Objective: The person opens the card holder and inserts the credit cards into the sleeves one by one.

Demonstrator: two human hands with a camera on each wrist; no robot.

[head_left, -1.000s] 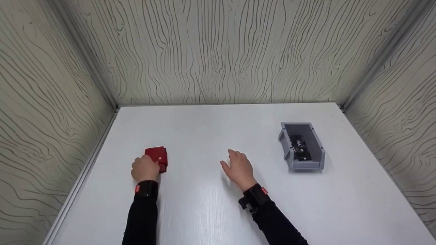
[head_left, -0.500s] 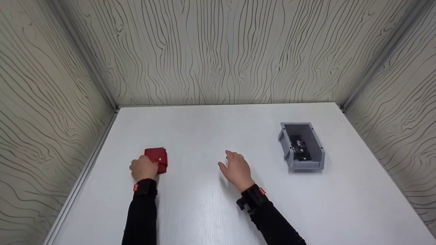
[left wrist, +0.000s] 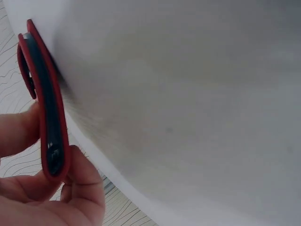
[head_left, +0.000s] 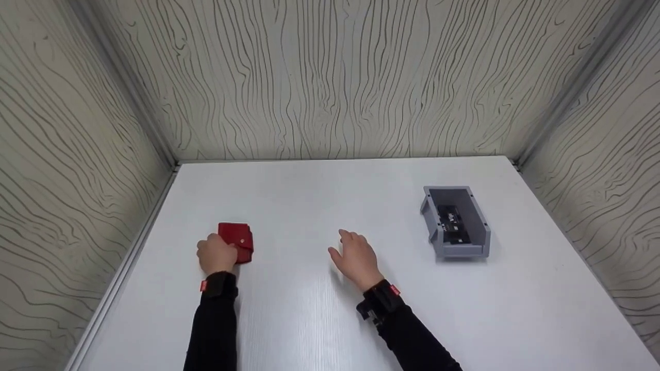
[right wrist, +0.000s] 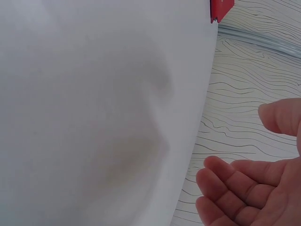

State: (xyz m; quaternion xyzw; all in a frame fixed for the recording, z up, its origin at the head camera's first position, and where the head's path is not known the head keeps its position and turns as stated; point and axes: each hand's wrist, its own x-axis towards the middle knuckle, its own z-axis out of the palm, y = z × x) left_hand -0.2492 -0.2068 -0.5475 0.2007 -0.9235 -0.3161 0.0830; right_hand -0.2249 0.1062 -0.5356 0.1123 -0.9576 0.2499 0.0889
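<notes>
On the left of the table, my left hand (head_left: 216, 254) pinches a red card holder (head_left: 236, 238) with a small snap on its flap. Seen edge-on in the left wrist view, the card holder (left wrist: 51, 108) shows dark clear sleeves inside its red cover. The thumb is on one side and curled fingers (left wrist: 84, 183) are on the other. My right hand (head_left: 357, 262) hovers over the middle of the table, fingers relaxed and thumb apart, holding nothing. In the right wrist view its palm (right wrist: 263, 193) faces the camera, and a corner of the card holder (right wrist: 221, 9) shows at the top.
A grey plastic bin (head_left: 462, 251) stands at the right of the white table (head_left: 319, 196), with flat black printed items (head_left: 454, 224) inside. Wood-grain patterned panels (head_left: 330, 77) enclose the table at the back and both sides.
My right hand has drifted slightly left and toward me. The left hand still grips the card holder, almost in the same spot.
</notes>
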